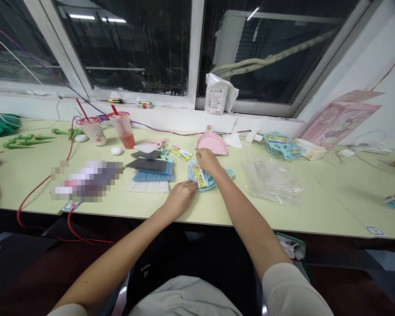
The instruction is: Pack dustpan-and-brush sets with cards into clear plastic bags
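In front of me on the table lies a light-blue dustpan [210,184] with a blue brush and a green-and-yellow printed card [200,176] on top. My left hand [181,198] grips its near left edge, fingers closed. Above the card my right hand [208,160] is closed in a pinch; what the fingers hold is too small to make out. Just behind sits a pink dustpan [212,143]. Left of my hands is a stack of small brushes [153,171] with grey, blue and white bristles. Another printed card [181,153] lies behind them.
Clear plastic bags [271,180] lie to the right, with packed blue dustpan sets [281,145] behind. Two drink cups [122,129] with red straws stand back left. A pink box [344,120] leans at the right wall. A red cable [43,183] crosses the table's left side.
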`<action>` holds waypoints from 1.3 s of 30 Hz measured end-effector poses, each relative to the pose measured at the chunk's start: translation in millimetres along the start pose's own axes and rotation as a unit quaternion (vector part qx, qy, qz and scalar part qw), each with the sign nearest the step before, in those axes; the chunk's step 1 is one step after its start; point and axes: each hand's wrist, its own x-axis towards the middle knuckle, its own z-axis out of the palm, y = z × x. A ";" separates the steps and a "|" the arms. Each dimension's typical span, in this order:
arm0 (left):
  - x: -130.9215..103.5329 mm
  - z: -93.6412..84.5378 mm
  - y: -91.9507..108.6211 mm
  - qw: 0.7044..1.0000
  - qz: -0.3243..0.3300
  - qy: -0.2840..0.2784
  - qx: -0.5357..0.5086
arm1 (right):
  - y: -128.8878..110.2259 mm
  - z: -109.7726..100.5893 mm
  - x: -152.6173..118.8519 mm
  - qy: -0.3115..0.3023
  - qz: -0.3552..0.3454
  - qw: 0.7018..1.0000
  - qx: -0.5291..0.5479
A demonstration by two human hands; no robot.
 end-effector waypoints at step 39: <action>-20.5 6.3 -13.7 0.978 -0.050 0.175 -0.104 | 16.3 -52.8 -164.1 -0.156 0.207 0.966 0.015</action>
